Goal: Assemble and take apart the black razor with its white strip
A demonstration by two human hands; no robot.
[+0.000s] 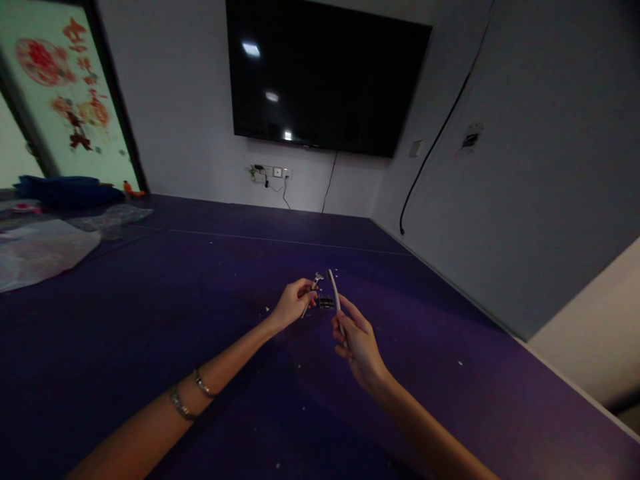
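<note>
My left hand (296, 304) is closed around the handle of a razor (319, 277), its T-shaped head pointing up and away from me. In my right hand (359, 339) is a pale toothbrush (335, 291), held nearly upright with its dark bristles facing left. The bristles are close beside the razor's head; whether they touch I cannot tell. Between my hands, a small dark rectangular piece (326, 303) lies on the purple surface (240, 400); its kind is too small to make out. Small white bits are scattered around it.
At the left lie a white plastic bag (45, 250), a clear plastic sheet (117, 215) and a dark blue bundle (67, 190). A television (325, 73) hangs on the far wall above several sockets (273, 173). A black cable (440, 137) dangles along the right wall.
</note>
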